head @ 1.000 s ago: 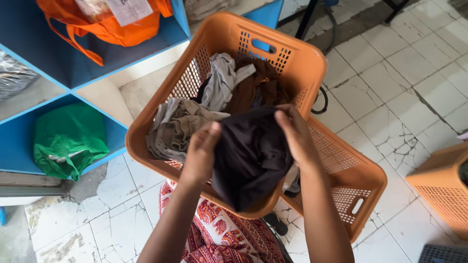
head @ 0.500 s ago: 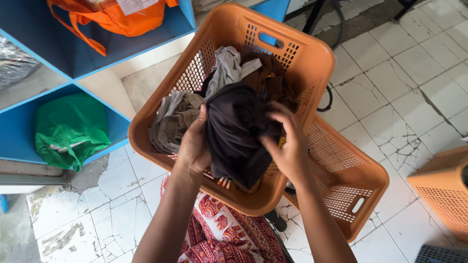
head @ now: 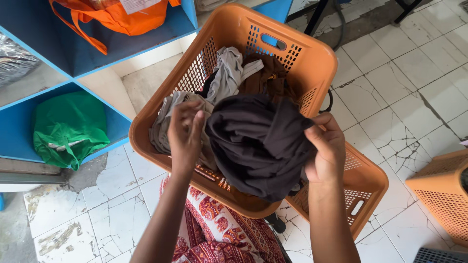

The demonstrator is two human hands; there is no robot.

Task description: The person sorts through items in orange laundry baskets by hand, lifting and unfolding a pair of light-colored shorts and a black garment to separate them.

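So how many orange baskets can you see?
3. One full of clothes under the hands, one tucked beneath it at lower right, and one at the right edge, partly cut off. More could be out of view.

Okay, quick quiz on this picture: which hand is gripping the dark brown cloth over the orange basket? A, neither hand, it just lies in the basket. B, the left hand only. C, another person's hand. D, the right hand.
D: the right hand is closed on the edge of the dark brown cloth above the orange basket, while the left hand sits beside it with its fingers loose.
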